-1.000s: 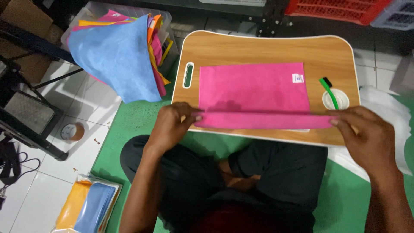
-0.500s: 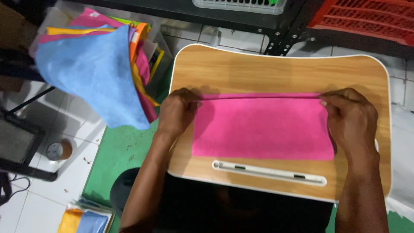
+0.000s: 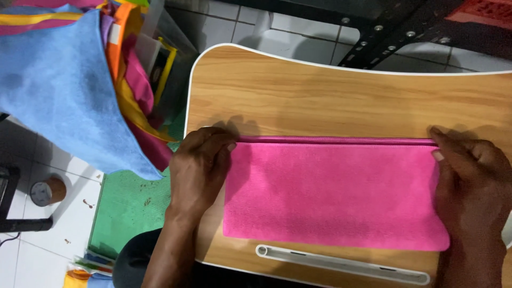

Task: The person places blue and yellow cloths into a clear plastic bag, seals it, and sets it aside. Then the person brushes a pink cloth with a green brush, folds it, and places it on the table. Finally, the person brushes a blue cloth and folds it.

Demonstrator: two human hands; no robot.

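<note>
Two hands press on a pink cloth (image 3: 333, 194) that lies flat on a small wooden lap table (image 3: 330, 90), near its front edge. The cloth is now folded double: its far long edge is a neat fold line, and the lower layer shows as a thin darker strip just behind it. Half a second ago the hands were bringing this edge to its place; one second ago the cloth was still open and wider, with a white label showing at one corner. So the first fold looks finished, and the cloth is now a long narrow rectangle.

The left hand (image 3: 200, 168) lies flat on the left end of the cloth, fingers together, fingertips touching the folded corner. The right hand (image 3: 472, 178) covers the right end in the same way, fingers closed and pressing down on the corner. Neither hand pinches the cloth; both only hold it down.

Just in front of the cloth a white slot (image 3: 341, 263) runs along the table edge. Left of the table hangs a blue cloth (image 3: 64, 90) over a heap of coloured cloths (image 3: 130, 80). Below is a green mat (image 3: 130, 205), and a roll of tape (image 3: 47, 191) lies on the white tiles.
</note>
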